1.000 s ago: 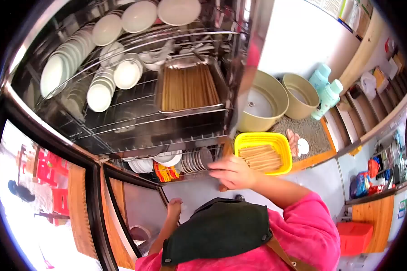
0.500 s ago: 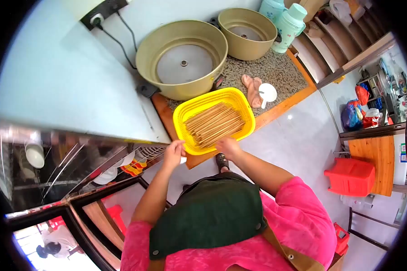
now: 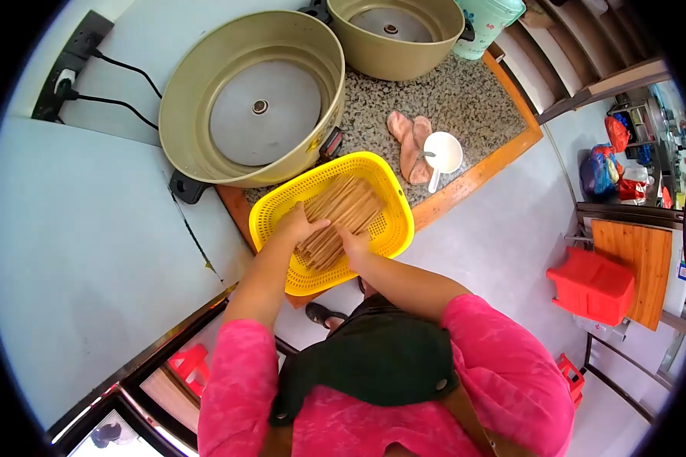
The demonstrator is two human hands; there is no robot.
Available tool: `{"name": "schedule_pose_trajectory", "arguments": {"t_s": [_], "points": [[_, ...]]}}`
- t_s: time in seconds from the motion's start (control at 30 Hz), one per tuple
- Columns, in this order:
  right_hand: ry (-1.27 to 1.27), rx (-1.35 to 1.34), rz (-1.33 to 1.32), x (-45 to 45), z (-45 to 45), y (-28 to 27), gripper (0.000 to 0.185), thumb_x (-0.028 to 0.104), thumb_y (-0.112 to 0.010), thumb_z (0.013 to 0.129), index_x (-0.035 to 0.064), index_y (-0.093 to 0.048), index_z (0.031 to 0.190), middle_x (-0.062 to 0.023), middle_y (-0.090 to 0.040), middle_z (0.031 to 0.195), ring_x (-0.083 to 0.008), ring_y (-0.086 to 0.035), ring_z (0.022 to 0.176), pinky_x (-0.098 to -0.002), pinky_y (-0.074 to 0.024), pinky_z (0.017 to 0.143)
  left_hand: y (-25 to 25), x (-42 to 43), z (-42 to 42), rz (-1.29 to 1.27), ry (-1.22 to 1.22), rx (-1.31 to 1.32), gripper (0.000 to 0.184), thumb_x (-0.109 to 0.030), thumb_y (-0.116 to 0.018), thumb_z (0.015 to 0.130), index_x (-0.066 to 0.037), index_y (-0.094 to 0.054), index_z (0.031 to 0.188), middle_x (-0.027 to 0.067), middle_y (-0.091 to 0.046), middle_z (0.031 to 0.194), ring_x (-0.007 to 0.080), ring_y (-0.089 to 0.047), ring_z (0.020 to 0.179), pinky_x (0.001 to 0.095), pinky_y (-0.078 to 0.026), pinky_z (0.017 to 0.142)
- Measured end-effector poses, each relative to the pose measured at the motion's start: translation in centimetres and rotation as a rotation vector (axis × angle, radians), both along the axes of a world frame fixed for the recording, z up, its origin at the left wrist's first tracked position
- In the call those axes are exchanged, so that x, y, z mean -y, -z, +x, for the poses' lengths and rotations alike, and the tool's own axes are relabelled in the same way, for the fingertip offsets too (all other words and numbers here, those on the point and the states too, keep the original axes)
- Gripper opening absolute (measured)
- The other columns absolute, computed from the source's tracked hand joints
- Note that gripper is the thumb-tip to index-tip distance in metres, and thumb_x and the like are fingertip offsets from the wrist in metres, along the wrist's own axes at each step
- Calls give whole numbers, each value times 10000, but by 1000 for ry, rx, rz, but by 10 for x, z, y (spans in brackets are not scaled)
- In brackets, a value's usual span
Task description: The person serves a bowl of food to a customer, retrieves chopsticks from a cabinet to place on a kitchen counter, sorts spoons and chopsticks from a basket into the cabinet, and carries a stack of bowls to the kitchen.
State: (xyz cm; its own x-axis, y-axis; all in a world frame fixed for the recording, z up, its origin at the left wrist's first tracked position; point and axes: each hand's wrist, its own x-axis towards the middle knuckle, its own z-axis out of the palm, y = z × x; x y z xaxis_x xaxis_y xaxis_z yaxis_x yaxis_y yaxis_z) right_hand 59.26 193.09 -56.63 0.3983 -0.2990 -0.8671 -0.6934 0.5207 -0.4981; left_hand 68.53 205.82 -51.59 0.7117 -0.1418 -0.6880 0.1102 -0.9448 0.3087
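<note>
A yellow perforated basket [image 3: 395, 228] rests at the edge of the granite counter, holding a bundle of wooden chopsticks [image 3: 341, 217]. Inside it, my left hand [image 3: 296, 224] grips the left side of the bundle, its thumb lying over the sticks. My right hand [image 3: 355, 247] presses on the right side of the same bundle, and its fingers are partly hidden under the sticks. Beside the basket lie a pinkish cloth [image 3: 411, 148] and a white spoon-like scoop [image 3: 443, 152].
A large olive pot [image 3: 263, 110] and a smaller one [image 3: 392, 34] stand behind on the granite counter [image 3: 480, 114]. A light green flask [image 3: 486, 23] is beside them. Black cords run from a socket at the left. A red stool [image 3: 593, 286] is on the right.
The view has turned from the open dish cabinet to the counter. Both hands have moved from outside the basket onto the chopsticks, which now lie at a steeper angle.
</note>
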Motion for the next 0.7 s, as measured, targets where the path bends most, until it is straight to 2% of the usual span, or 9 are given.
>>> {"name": "schedule_pose_trajectory", "arguments": {"t_s": [0.1,0.17,0.23,0.3,0.33,0.43,0.5,0.63,0.7], "points": [[-29,151,-43,5,8,-24,534,232,-690,686,-31,-470,1096,-144,-555,1017,-224,-553,892,-332,-458,747,12,-6,1,-71,-38,-88,883,-559,-639,612,26,-340,1202,189,-515,1104,303,-524,993,352,-417,830],[-68,190,123,7,11,-16,514,243,-701,681,-30,-496,1065,-133,-569,985,-211,-566,857,-322,-464,728,21,-12,-6,-153,-79,-169,856,-543,-639,635,32,-352,1199,176,-523,1093,284,-536,972,343,-432,805],[-126,208,147,8,12,-24,521,252,-702,681,-31,-495,1065,-132,-569,985,-208,-566,857,-320,-464,727,34,-18,-15,-235,-123,-248,829,-528,-638,658,39,-363,1197,163,-531,1083,265,-548,951,335,-447,780],[-187,225,171,12,13,-25,528,261,-704,681,-33,-494,1066,-131,-569,986,-205,-567,857,-319,-464,726,56,-22,-26,-503,-299,-653,758,-498,-627,692,30,-400,1187,139,-535,1081,236,-551,941,325,-450,768],[-261,206,202,16,14,-22,526,267,-701,684,-26,-495,1070,-130,-570,981,-208,-568,849,-321,-463,730,83,-29,-33,-444,-371,-655,703,-487,-613,713,16,-434,1171,129,-538,1081,226,-555,935,326,-448,760],[-346,178,309,25,14,-9,529,295,-696,689,3,-496,1082,-126,-569,981,-219,-567,850,-335,-459,744,38,-16,-35,-546,-503,-695,698,-492,-607,715,-3,-432,1181,123,-538,1083,218,-550,943,329,-441,766],[-308,112,502,30,16,-5,526,303,-704,679,10,-505,1068,-104,-573,965,-216,-560,857,-350,-449,759,36,-13,-36,-570,-506,-697,702,-492,-606,716,-16,-418,1196,122,-535,1088,220,-546,950,332,-437,773],[-293,91,590,25,17,-3,525,318,-685,695,15,-497,1080,-103,-561,992,-230,-545,896,-371,-434,792,41,-10,-42,-671,-415,-652,688,-478,-599,729,-46,-392,1223,120,-524,1105,225,-536,965,336,-430,795],[-231,148,616,20,15,1,505,295,-673,708,13,-488,1084,-105,-554,1013,-242,-536,924,-377,-432,798,30,-6,-44,-702,-461,-571,654,-449,-613,726,-31,-423,1192,120,-541,1077,219,-541,958,326,-430,798]]}}
